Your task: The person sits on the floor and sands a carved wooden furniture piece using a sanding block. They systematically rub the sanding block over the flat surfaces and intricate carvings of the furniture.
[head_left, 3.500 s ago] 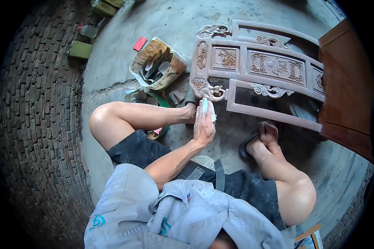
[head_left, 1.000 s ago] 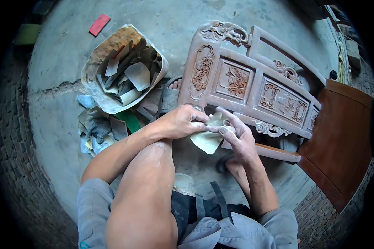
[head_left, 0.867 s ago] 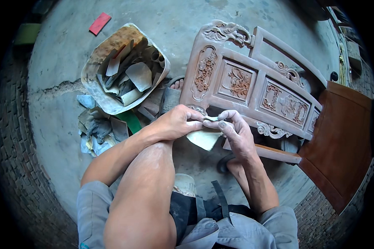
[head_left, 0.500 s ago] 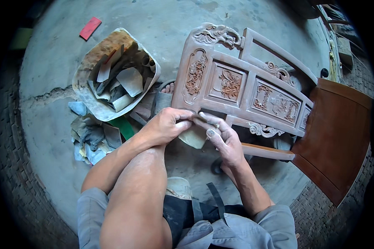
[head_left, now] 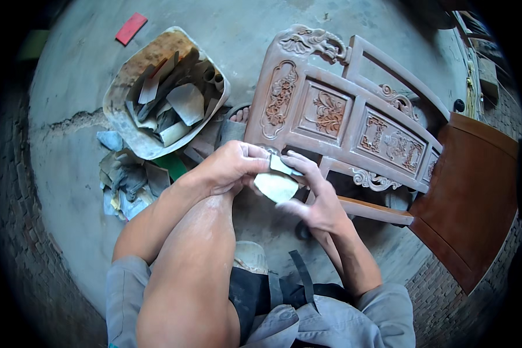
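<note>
My left hand (head_left: pixel 233 166) is closed on a folded piece of sandpaper (head_left: pixel 276 187) with a pale greenish-white back, pinching it between thumb and fingers over my raised knee. My right hand (head_left: pixel 319 203) has its thumb spread away, while its fingers lie against the upper fold of the sheet. Just beyond the hands lies a carved wooden furniture panel (head_left: pixel 300 139), dusty pale brown, with floral reliefs and scrollwork. Its lower left corner is partly hidden by my fingers.
On the left stands an open whitish bucket (head_left: pixel 120 124) filled with scraps and tubes. Rags and paper pieces (head_left: pixel 127 180) lie beside it, with a red block (head_left: pixel 131 29) farther off. A smooth brown wooden panel (head_left: pixel 475 191) stands at the right. My sandalled foot (head_left: pixel 238 119) is behind the hands.
The sandpaper has come up and turned to show more of its pale face. My right thumb has lifted away from the fingers. The view has shifted slightly.
</note>
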`<control>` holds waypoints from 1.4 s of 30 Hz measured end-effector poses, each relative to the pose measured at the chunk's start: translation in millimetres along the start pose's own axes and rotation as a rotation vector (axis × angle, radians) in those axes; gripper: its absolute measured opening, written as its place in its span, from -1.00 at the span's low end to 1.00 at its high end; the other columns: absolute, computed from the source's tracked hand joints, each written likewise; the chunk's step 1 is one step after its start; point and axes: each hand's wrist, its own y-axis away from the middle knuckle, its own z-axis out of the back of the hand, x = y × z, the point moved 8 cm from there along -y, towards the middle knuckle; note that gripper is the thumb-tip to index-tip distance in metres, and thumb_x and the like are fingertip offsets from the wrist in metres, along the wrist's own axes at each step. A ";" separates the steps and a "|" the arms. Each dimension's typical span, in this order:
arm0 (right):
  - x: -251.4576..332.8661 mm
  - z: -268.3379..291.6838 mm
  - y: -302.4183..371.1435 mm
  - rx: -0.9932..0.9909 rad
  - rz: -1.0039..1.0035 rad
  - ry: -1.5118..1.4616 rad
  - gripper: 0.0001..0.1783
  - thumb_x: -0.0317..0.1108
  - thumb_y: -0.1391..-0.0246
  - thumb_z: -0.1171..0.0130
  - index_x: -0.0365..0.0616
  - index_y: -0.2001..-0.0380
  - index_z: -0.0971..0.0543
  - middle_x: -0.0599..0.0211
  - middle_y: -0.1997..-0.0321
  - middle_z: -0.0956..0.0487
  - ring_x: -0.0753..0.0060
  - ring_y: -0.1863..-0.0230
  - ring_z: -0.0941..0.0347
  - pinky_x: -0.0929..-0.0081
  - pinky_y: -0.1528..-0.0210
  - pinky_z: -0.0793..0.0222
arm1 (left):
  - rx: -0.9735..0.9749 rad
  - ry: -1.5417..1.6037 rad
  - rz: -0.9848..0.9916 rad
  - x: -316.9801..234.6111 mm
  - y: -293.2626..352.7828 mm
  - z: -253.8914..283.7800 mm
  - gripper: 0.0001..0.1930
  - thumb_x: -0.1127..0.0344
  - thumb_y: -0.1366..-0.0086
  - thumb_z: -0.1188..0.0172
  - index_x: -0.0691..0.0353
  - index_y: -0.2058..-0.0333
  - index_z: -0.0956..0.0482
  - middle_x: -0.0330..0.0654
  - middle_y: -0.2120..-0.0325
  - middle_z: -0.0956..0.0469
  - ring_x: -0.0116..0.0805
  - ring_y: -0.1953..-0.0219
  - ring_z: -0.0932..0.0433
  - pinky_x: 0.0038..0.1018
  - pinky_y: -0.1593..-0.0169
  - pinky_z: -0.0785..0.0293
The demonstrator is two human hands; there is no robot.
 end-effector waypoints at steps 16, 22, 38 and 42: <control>-4.8 -24.4 28.9 -0.322 0.363 0.698 -0.28 -0.52 0.13 -0.19 -0.14 -0.23 -0.64 0.26 0.13 -0.75 0.11 -0.34 -0.48 0.13 -0.24 -0.18 | -0.190 0.575 -0.509 -45.6 20.0 53.7 -0.34 -0.10 -0.58 0.07 0.38 -0.36 -0.35 0.05 -0.31 -0.49 -0.06 -0.20 -0.57 -0.17 -0.13 -0.59; -5.2 -30.0 -3.9 -0.263 0.348 0.752 -0.29 -0.51 0.13 -0.16 -0.16 -0.23 -0.63 0.18 0.13 -0.76 0.02 -0.42 -0.43 0.06 -0.32 -0.18 | -0.246 0.375 -0.783 -99.6 22.8 70.9 -0.34 -0.07 -0.63 0.19 0.33 -0.46 -0.21 0.07 -0.32 -0.48 -0.06 -0.28 -0.52 -0.21 -0.22 -0.51; 8.5 -21.0 -41.0 -0.018 0.551 0.759 -0.36 -0.34 0.02 -0.31 0.01 -0.22 -0.63 0.22 0.30 -0.73 0.10 -0.45 -0.39 -0.14 -0.52 -0.09 | -0.581 -1.265 -0.999 -34.0 -72.6 93.2 -0.58 0.26 -0.42 -0.19 0.24 -0.20 -0.60 0.06 -0.26 -0.54 0.20 -0.38 -0.37 -0.03 -0.48 -0.20; 3.9 -20.9 -47.0 0.089 0.553 0.782 -0.38 -0.12 -0.07 -0.43 0.11 -0.23 -0.60 0.31 0.13 -0.78 0.14 -0.47 -0.36 -0.19 -0.57 -0.05 | -0.523 -1.360 -0.979 -35.2 -83.3 77.8 -0.43 0.18 -0.32 -0.27 0.24 -0.27 -0.53 0.11 -0.28 -0.49 0.10 -0.36 -0.39 -0.10 -0.45 -0.26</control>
